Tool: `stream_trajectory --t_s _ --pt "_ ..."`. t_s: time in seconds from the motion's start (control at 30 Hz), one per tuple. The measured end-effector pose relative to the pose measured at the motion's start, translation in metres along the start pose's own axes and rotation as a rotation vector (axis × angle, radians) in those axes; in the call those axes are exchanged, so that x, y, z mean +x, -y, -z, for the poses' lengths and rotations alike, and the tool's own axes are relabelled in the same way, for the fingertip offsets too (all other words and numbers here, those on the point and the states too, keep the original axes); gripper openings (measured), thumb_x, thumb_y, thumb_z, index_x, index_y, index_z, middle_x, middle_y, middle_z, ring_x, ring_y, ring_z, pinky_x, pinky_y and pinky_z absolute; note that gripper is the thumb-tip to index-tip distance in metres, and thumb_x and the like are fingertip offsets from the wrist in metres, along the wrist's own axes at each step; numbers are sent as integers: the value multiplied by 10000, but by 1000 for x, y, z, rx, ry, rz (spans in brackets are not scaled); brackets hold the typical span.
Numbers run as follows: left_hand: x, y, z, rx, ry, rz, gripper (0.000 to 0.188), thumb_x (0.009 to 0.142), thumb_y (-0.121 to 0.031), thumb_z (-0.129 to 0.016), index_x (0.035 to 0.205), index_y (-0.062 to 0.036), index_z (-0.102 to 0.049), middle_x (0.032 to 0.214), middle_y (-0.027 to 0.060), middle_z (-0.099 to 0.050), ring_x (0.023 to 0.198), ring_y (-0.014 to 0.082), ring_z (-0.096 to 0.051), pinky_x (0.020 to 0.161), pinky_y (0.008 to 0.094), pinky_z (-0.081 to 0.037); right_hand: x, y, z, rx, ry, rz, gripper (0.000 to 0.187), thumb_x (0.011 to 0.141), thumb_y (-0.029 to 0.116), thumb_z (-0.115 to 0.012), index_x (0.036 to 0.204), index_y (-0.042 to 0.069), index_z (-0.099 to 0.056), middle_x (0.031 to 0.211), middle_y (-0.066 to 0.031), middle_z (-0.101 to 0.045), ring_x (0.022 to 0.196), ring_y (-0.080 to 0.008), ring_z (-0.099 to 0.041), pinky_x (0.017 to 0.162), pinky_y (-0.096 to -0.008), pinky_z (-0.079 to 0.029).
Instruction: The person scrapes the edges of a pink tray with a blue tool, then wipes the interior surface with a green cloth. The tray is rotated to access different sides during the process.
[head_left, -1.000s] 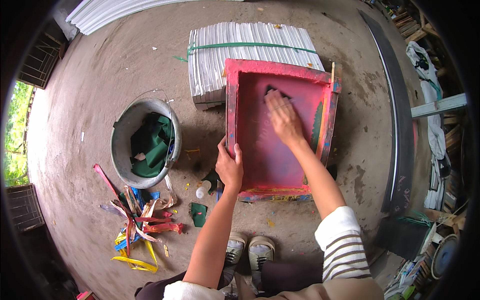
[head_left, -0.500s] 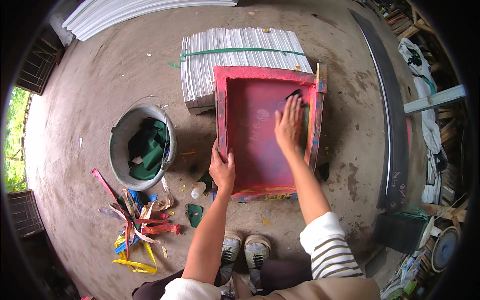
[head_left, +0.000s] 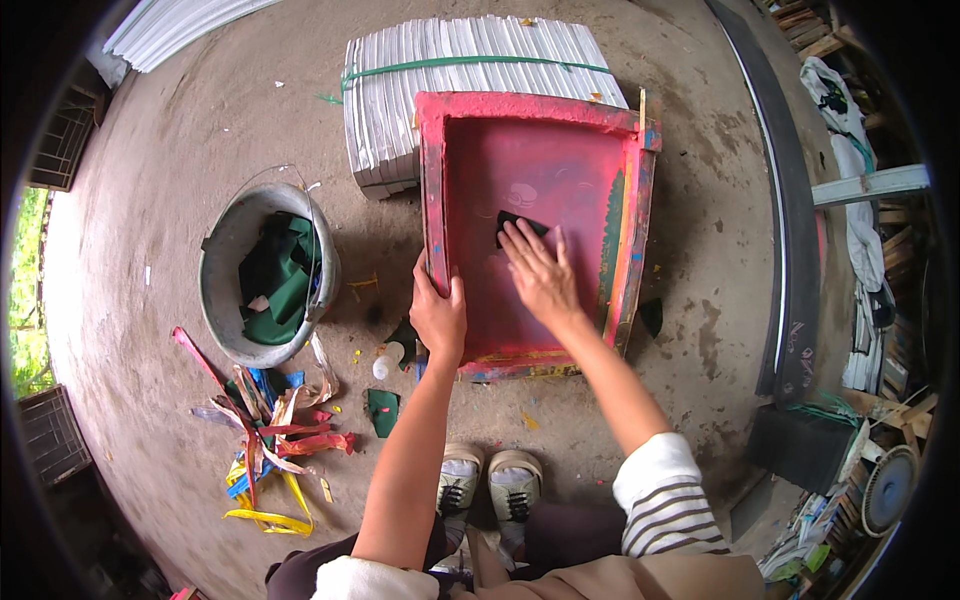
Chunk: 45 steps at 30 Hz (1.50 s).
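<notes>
A screen-printing frame [head_left: 432, 180], its wood coated in red paint, lies with its far end against a bundle of white strips. My left hand [head_left: 438, 315] is closed around the frame's left side. My right hand [head_left: 543, 278] lies over the red-stained mesh [head_left: 560, 165], thumb spread and fingers stretched flat. Under its fingertips is a small dark piece [head_left: 510, 222], perhaps cloth or sheet, pressed against the mesh. Faint pale marks show on the mesh just beyond it. A dark green patch runs along the mesh's right edge.
A grey bucket [head_left: 212, 318] holding dark green pieces stands left of the frame. Torn coloured strips [head_left: 290, 430] and a small white bottle [head_left: 382, 366] lie nearby. Behind is the bundle of white strips [head_left: 480, 50] tied with green strapping. A long dark panel [head_left: 795, 250] lies at right.
My right hand has slid from the mesh's upper right toward its middle, nearer me, with the dark piece under its fingers. My left hand keeps its hold on the frame; the view has shifted slightly.
</notes>
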<state>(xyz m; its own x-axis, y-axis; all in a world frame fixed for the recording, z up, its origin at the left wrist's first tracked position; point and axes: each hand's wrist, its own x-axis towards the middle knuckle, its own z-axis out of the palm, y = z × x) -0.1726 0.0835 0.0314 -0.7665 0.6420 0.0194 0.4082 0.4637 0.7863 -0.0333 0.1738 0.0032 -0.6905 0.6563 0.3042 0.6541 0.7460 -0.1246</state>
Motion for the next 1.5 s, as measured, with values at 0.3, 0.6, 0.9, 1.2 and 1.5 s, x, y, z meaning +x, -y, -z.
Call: stream_trajectory --t_s 0.3,0.6,0.9,1.2,1.5 --pt "2 4 -2 57 -39 -38 484 812 -199 -614 1272 -150 -473 1060 173 -640 895 378 -628 726 434 -518 -25 31 1 250 96 -47 492 860 157 -583 1325 27 -483 1451 -119 -382 1377 -277 -299 1112 -525 -225" --pt "1 9 -7 74 -30 -36 493 795 -218 -631 1253 -140 -466 1032 171 -645 834 385 -634 686 455 -516 24 -30 9 -6 -34 -40 535 887 165 -525 1385 20 -391 1456 -165 -353 1359 -307 -321 1105 -427 -277" --pt "0 6 -6 57 -32 -17 472 806 -238 -632 1241 -151 -470 1002 181 -646 808 388 -633 662 458 -510 26 -43 19 74 -159 -116 447 904 131 -472 1333 6 -463 1398 -161 -440 1336 -284 -370 1112 -420 -280" --pt "-1 0 -5 24 -11 12 440 872 -322 -589 1244 -115 -478 996 208 -647 878 407 -625 725 452 -496 47 -77 23 -62 -175 -176 534 932 202 -461 1398 -25 -334 1447 -217 -341 1365 -331 -299 1120 -446 -237" --pt "0 9 -7 43 -35 -5 320 973 -284 -399 1231 -129 -509 974 164 -659 806 386 -638 649 462 -508 47 -38 -7 17 109 416 492 843 144 -522 1307 -13 -478 1368 -173 -468 1300 -278 -417 1081 -422 -326"
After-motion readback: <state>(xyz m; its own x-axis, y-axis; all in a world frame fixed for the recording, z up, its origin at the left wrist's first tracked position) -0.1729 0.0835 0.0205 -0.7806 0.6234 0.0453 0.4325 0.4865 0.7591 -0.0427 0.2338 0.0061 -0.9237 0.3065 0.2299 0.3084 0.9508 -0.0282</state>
